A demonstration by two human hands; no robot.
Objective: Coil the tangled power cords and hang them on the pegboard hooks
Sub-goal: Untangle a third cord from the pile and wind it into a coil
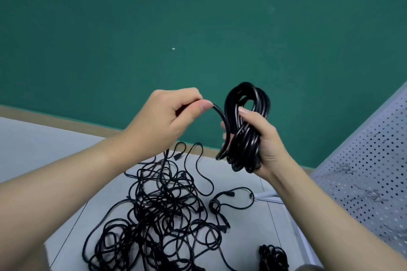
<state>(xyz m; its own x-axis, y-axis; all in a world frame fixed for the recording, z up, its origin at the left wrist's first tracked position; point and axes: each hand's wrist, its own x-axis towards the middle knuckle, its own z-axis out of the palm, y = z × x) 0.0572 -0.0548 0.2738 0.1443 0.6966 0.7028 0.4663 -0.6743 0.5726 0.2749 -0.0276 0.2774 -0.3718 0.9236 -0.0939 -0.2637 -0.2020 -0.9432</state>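
My right hand (263, 141) grips a coiled black power cord (244, 125), held upright at chest height. My left hand (169, 119) pinches the free run of that same cord between thumb and fingers, just left of the coil. From my left hand the cord drops down to a large tangle of black cords (163, 211) lying on the grey table (248, 237). A white pegboard (370, 160) with small wire hooks stands at the right, tilted in this view.
A smaller bundle of black cord (273, 257) lies at the table's near right edge. A green wall (198, 28) rises behind the table. A pale strip runs along the table's far edge.
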